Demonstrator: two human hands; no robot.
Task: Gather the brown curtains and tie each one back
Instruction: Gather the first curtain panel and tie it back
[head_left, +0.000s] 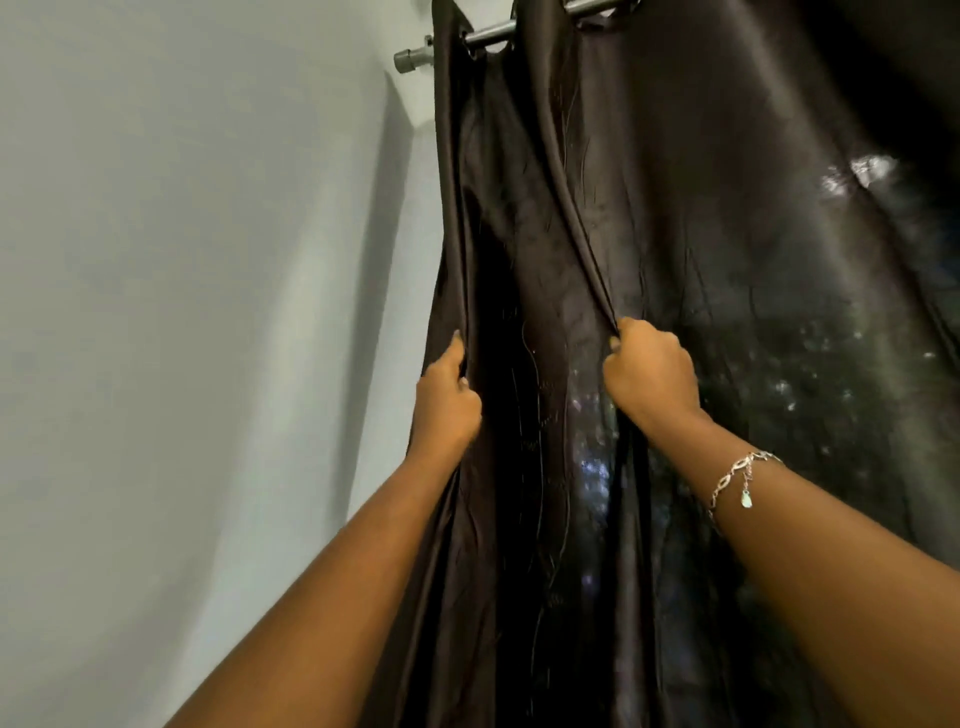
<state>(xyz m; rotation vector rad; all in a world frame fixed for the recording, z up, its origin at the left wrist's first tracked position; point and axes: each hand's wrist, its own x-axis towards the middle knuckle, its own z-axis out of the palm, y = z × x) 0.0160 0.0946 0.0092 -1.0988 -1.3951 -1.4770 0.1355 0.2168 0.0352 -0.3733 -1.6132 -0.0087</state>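
A dark brown, shiny curtain (701, 218) hangs in folds from a grey metal rod (488, 36) at the top of the view. My left hand (447, 395) grips the curtain's left edge, its fingers curled into the fabric. A little to the right, at about the same height, my right hand (649, 369) pinches a fold of the same curtain. A silver bracelet (737, 478) sits on my right wrist. The curtain's lower part runs out of view below my arms.
A plain pale wall (208, 312) fills the left half of the view, with the curtain's shadow on it. The rod's end cap (408, 58) sticks out left of the curtain. Light glints through the fabric at right.
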